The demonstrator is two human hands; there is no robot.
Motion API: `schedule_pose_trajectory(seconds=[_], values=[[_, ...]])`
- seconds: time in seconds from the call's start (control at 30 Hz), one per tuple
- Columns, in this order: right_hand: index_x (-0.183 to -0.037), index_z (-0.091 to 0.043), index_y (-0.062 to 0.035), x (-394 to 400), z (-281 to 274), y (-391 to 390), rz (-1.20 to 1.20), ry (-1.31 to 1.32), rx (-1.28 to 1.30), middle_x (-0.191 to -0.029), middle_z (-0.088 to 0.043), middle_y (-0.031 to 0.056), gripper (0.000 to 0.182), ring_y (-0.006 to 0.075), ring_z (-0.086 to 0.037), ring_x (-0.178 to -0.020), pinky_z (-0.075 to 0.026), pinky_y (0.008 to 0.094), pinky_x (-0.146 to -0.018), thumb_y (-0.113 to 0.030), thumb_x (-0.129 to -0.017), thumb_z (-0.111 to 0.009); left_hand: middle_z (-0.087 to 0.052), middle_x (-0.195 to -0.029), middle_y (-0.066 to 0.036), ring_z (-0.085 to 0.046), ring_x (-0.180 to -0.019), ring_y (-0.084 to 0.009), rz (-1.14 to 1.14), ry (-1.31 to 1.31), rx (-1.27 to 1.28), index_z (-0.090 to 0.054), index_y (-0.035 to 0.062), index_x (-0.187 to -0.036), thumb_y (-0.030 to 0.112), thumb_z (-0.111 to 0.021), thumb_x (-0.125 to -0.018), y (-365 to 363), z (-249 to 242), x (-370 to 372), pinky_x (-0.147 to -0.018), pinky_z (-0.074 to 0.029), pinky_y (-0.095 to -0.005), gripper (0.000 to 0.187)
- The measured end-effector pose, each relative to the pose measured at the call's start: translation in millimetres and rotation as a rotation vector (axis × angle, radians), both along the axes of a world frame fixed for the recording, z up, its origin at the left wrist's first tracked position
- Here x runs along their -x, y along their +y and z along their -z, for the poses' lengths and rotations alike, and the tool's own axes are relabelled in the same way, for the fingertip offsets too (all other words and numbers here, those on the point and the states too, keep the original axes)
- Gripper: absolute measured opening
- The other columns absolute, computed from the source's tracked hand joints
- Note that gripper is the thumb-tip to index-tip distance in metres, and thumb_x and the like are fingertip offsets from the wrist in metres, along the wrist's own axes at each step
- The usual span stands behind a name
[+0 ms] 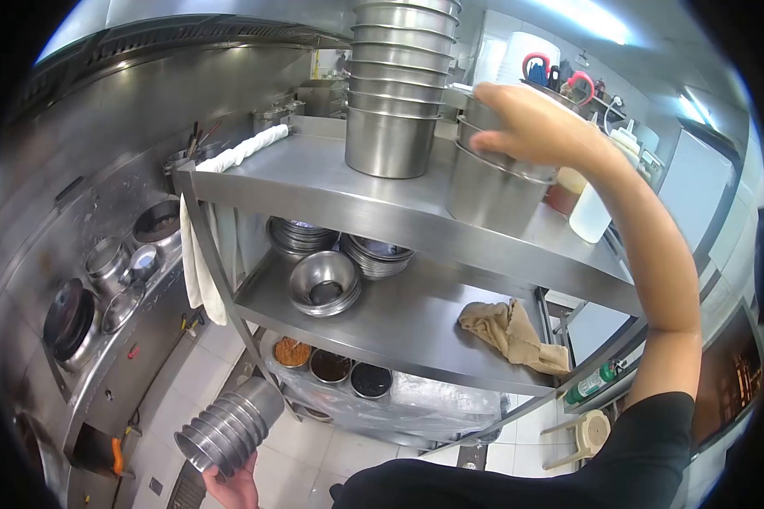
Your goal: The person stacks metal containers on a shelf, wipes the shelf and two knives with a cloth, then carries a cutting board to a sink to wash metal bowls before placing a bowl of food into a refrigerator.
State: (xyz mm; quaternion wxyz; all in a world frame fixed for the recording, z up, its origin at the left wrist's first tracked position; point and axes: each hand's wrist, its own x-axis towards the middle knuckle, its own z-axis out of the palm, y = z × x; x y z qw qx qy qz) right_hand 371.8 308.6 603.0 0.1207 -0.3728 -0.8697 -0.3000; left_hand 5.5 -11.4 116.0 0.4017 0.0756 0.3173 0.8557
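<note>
My left hand, low in the view, is closed around a tilted stack of nested stainless steel pots. Its fingers show at the lower rims, and the rest of the grip is hidden behind the metal. On the right, my raised right hand is at the upper rims of a shorter stack of steel pots on the top shelf. Its thumb and fingers are spread, with the thumb in front of the pots. A taller stack of steel pots stands upright to the left of that hand.
The steel shelf unit holds metal bowls and a tan cloth on its middle level. Squeeze bottles stand beside my right forearm. Pans line the left counter. A plastic stool is at lower right.
</note>
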Motion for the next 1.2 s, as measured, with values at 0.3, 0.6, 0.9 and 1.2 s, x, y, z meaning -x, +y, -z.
schedule_pose_trajectory(seconds=[0.3, 0.6, 0.9, 1.2], values=[[-0.134, -0.048, 0.0049, 3.9, 3.6, 79.5, -0.008, -0.008, 0.046, -0.120, -0.065, 0.0303, 0.062, 0.0465, -0.062, -0.116, -0.051, 0.0520, -0.096, -0.035, -0.094, -0.073, -0.051, -0.150, -0.021, -0.055, -0.134, -0.0420, -0.093, 0.050, -0.136, -0.039, 0.0062, -0.155, 0.030, -0.055, -0.092, -22.2, -67.3, -15.6, -0.094, -0.060, -0.0627, 0.069], [-0.139, -0.048, -0.0022, -19.3, 6.0, 107.7, 0.002, -0.130, -0.147, -0.127, -0.064, 0.0234, 0.064, 0.0419, -0.058, -0.123, -0.047, 0.0517, -0.103, -0.046, -0.097, -0.067, -0.058, -0.142, -0.024, -0.062, -0.124, -0.0439, 0.012, 0.191, -0.280, -0.047, -0.0009, -0.147, 0.039, -0.036, -0.106, -26.6, -145.5, -13.4, -0.092, -0.059, -0.0652, 0.058], [-0.156, -0.040, -0.0129, 70.2, 17.8, -119.4, -1.038, 0.049, -0.110, -0.149, -0.052, 0.0175, 0.092, 0.0369, -0.051, -0.137, -0.045, 0.0480, -0.114, -0.026, -0.077, -0.085, -0.031, -0.163, -0.028, -0.035, -0.146, -0.0529, 0.597, 0.704, -0.784, -0.032, 0.0015, -0.159, 0.051, -0.039, -0.108, 23.4, -305.9, 2.4, -0.112, -0.034, -0.0772, 0.071], [-0.158, -0.019, 0.0023, -22.2, -40.8, -123.3, -0.679, 0.421, -0.100, -0.144, -0.051, 0.0306, 0.111, 0.0393, -0.053, -0.135, -0.044, 0.0475, -0.113, -0.043, -0.082, -0.086, -0.045, -0.154, -0.021, -0.048, -0.138, -0.0381, 1.070, 0.986, -0.898, -0.038, -0.0008, -0.154, 0.074, -0.040, -0.100, 179.1, -477.1, -112.1, -0.116, -0.038, -0.0558, 0.092]])
